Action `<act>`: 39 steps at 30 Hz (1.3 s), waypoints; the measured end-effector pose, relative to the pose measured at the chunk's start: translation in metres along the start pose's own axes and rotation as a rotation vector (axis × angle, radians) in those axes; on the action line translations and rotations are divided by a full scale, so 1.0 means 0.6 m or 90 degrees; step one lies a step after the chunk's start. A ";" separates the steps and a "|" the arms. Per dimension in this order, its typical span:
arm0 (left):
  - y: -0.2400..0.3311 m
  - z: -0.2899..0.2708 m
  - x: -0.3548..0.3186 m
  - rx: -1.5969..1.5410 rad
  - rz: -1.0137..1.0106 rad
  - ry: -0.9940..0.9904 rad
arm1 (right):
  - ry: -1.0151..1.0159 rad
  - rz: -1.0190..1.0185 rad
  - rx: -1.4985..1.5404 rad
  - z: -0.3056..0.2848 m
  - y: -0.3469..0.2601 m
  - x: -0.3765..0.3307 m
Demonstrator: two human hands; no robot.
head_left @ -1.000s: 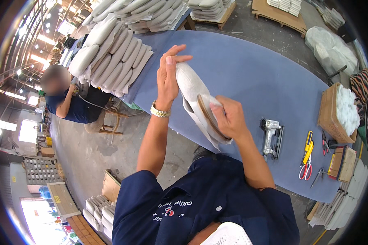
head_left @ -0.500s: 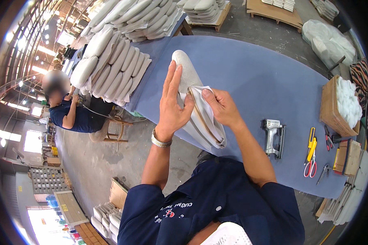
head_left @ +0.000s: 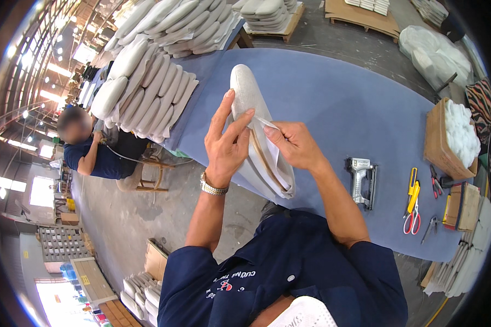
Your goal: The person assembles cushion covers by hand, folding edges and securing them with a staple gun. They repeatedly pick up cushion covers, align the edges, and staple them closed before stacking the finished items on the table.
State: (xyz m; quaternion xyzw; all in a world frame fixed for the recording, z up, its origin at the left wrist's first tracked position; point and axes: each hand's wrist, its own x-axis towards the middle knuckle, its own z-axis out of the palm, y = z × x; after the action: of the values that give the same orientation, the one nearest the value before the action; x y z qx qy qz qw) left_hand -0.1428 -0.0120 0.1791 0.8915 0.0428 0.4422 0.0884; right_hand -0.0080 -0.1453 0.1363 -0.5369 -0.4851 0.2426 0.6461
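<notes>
A long padded seat cushion (head_left: pixel 248 92) in light grey fabric stands tilted on its edge at the table's near side. Along its right side, loose white fabric (head_left: pixel 278 158) hangs off a thin brown board edge (head_left: pixel 262 158). My left hand (head_left: pixel 226 150), with a metal watch at the wrist, rests against the cushion, fingers apart and slightly bent. Its middle fingertip touches near the fabric's upper edge. My right hand (head_left: pixel 295 144) is closed, thumb and fingers pinching the fabric and drawing it taut.
On the blue table (head_left: pixel 333 92) lie a staple gun (head_left: pixel 361 182), a yellow cutter (head_left: pixel 413 191), red-handled scissors (head_left: pixel 412 222) and pliers (head_left: pixel 437 182). A box of white stuffing (head_left: pixel 439 141) stands at right. Stacked cushions (head_left: pixel 147 92) are at left, where another person (head_left: pixel 101 155) works.
My left fingers have spread and bent, the middle one moving toward the fabric's edge. My right hand has shifted slightly, and the fabric between the hands is now stretched tighter.
</notes>
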 end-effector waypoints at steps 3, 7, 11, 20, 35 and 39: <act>-0.005 0.004 0.005 -0.041 0.000 0.020 | -0.011 -0.006 -0.008 -0.004 0.003 -0.002; 0.006 0.008 0.020 -0.124 -0.063 0.017 | 0.056 0.021 0.023 -0.011 -0.007 -0.004; 0.007 0.012 0.017 -0.163 -0.114 0.022 | 0.076 -0.054 -0.139 -0.037 -0.032 0.004; 0.008 0.029 0.011 -0.429 -0.198 -0.016 | 0.115 -0.087 -0.300 -0.023 -0.042 0.002; -0.036 0.084 -0.194 -0.280 -0.429 -0.265 | 0.366 -0.044 -0.294 -0.012 -0.004 -0.002; -0.058 0.096 -0.135 -0.319 -0.414 -0.242 | 0.506 -0.038 -0.223 -0.022 0.019 0.033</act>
State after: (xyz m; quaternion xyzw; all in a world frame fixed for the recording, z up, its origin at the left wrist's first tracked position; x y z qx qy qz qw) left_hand -0.1459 0.0028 0.0753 0.8483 0.1953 0.2165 0.4419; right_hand 0.0145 -0.1313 0.1335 -0.6755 -0.2480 -0.0877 0.6888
